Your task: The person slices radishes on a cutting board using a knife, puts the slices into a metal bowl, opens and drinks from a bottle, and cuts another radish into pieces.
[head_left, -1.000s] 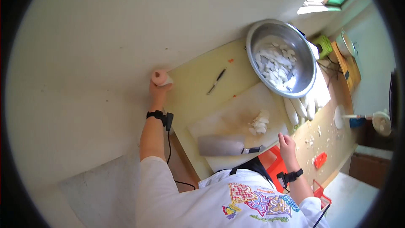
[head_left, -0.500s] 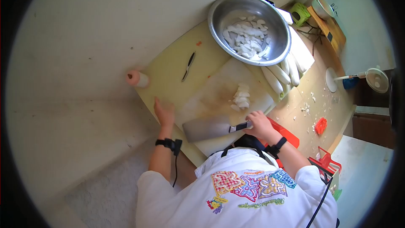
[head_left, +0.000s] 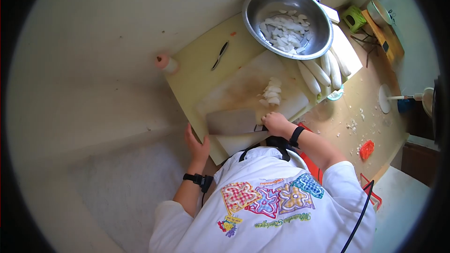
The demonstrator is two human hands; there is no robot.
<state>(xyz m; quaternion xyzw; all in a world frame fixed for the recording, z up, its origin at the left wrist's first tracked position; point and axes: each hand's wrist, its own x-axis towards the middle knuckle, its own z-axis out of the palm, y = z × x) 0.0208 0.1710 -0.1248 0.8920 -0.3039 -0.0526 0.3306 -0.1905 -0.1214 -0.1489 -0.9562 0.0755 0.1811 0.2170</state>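
My right hand (head_left: pixel 277 124) is wrapped around the handle of a cleaver (head_left: pixel 231 121). The wide blade lies over the near part of a pale cutting board (head_left: pixel 222 97) and points left. Just left of the blade, my left hand (head_left: pixel 198 146) holds nothing, its fingers apart, by the table edge. Beyond the cleaver, a short row of white vegetable slices (head_left: pixel 272 92) sits on the board. More white slices (head_left: pixel 287 33) lie in a large steel basin (head_left: pixel 251 16) at the back. Several long white vegetables (head_left: pixel 318 73) rest beside the basin.
A slim black and silver tool (head_left: pixel 220 55) lies on the yellowish table (head_left: pixel 192 75). At its left corner stands a bottle with a pink cap (head_left: pixel 165 62). On the floor to the right are white scraps (head_left: pixel 352 125) and a red plastic item (head_left: pixel 366 150). A wall borders the left.
My left hand has moved down and toward me, to the table's edge. The cleaver stays in my right hand, its blade tilted differently. The whole view has shifted slightly.
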